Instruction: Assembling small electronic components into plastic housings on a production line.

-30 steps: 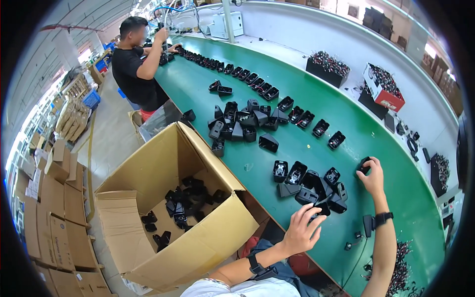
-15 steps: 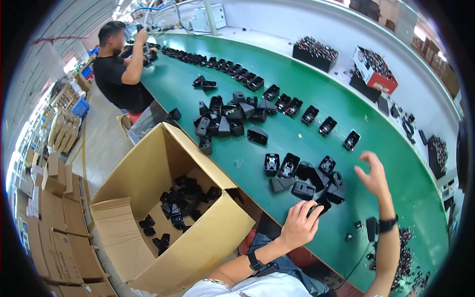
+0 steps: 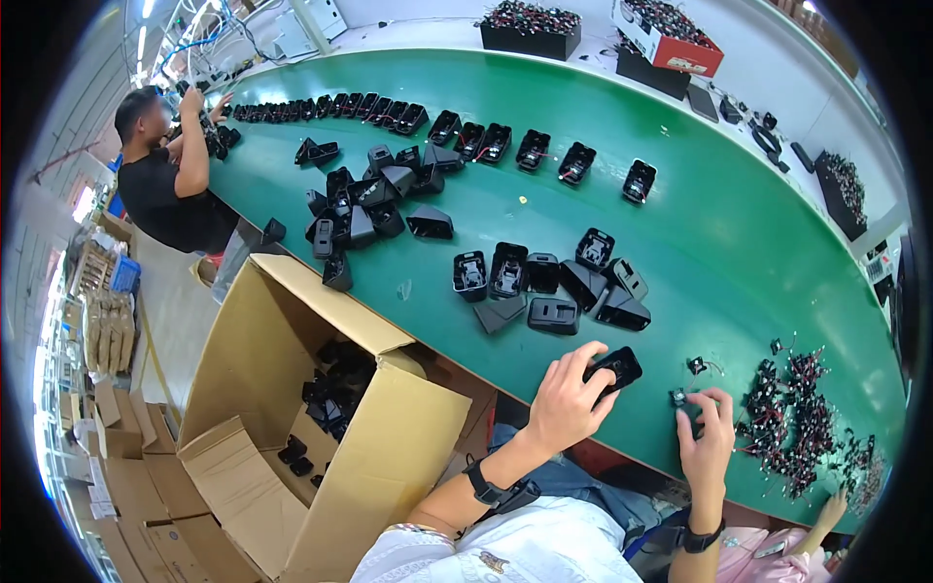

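My left hand point(image 3: 569, 398) grips a black plastic housing point(image 3: 622, 369) by its side, just above the table's near edge. To its right, my right hand point(image 3: 709, 437) is down at the green table, thumb and forefinger closing round a small wired part point(image 3: 678, 397). Its fingertips partly cover that part. Another small wired part point(image 3: 697, 366) lies just beyond these fingers. Ahead of my left hand is a loose group of black housings point(image 3: 554, 316), some upright with their insides showing, others tipped over.
A row of black housings point(image 3: 533, 151) runs along the green table point(image 3: 739, 262). More lie heaped at left point(image 3: 360, 209). A big open cardboard box point(image 3: 418, 408) stands against the near edge. Wired parts point(image 3: 802, 408) are piled at right, near another person's hand point(image 3: 832, 509). One person point(image 3: 165, 189) works far left.
My right hand has come down from above the table to the small wired part. My left hand has raised the black housing from beside the group. The view has shifted.
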A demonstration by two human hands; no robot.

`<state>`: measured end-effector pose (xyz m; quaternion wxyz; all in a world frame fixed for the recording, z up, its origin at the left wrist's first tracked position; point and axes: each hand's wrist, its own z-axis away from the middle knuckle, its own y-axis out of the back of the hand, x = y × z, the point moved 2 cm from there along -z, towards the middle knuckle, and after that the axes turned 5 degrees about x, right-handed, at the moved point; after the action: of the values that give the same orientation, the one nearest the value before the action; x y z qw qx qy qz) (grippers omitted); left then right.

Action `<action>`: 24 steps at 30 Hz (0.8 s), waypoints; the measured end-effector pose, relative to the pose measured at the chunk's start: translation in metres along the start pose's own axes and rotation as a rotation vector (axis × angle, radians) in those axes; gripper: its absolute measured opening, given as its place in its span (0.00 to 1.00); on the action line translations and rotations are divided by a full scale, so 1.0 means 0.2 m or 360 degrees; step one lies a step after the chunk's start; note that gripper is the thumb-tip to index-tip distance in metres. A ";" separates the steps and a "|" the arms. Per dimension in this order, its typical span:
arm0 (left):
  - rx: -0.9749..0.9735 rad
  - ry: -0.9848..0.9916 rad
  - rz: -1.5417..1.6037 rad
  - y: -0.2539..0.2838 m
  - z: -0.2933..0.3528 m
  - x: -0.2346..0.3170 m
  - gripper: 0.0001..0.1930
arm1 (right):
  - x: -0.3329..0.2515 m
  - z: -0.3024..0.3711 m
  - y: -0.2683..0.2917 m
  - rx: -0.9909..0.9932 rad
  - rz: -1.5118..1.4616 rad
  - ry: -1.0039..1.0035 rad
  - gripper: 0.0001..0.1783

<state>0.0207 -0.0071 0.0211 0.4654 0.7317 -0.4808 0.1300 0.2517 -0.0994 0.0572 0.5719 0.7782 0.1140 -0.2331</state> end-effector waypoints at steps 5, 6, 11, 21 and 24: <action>-0.0068 0.0045 -0.0039 -0.04 -0.01 0.08 0.34 | -0.01 -0.03 0.00 0.0110 -0.0285 -0.0114 0.12; -0.0071 0.0088 -0.0010 -0.01 -0.02 0.09 0.38 | -0.04 -0.05 0.00 0.0105 -0.0331 -0.0128 0.13; -0.0265 0.0203 0.0176 0.04 -0.01 0.07 0.50 | -0.10 -0.09 -0.03 0.0155 -0.0459 -0.0189 0.15; -0.0445 0.0028 0.0105 -0.05 -0.01 0.08 0.48 | -0.09 -0.06 -0.07 0.0195 -0.0403 -0.0147 0.13; -0.0471 0.0005 0.0117 -0.06 -0.02 0.13 0.48 | -0.05 -0.02 -0.04 0.0117 -0.0442 -0.0204 0.13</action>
<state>0.0442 -0.0179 0.0332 0.5638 0.6368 -0.5204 0.0757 0.2406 -0.0924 0.0568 0.5114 0.7589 0.1752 -0.3631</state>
